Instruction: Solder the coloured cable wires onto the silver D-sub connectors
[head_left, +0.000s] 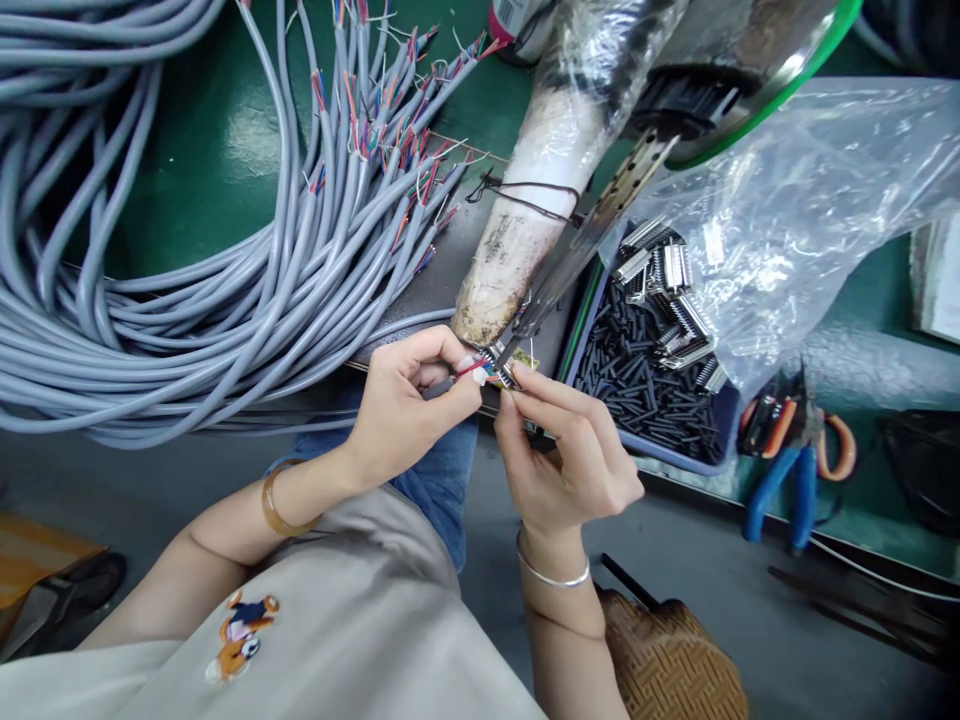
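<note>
At the bench's front edge, my left hand (pixel 405 405) is closed, thumb and fingers pinching a grey cable (pixel 441 386) close to its stripped end. Thin coloured wires (pixel 471 367) run from that end toward a small multi-pin connector (pixel 505 374). The fingertips of my right hand (pixel 570 450) are closed on this connector from the other side. Directly above, the tip of a soldering iron (pixel 555 285) comes down to the connector's pins. Fingers partly hide the joint between wires and pins.
A large bundle of grey cables (pixel 247 300) with stripped ends covers the left. A plastic-wrapped tube (pixel 517 220) stands beside the iron. To the right, a blue bin (pixel 709 462) holds black sleeves and metal connectors (pixel 675 270) near a plastic bag (pixel 810 190). Blue-handled pliers (pixel 804 490) lie farther right.
</note>
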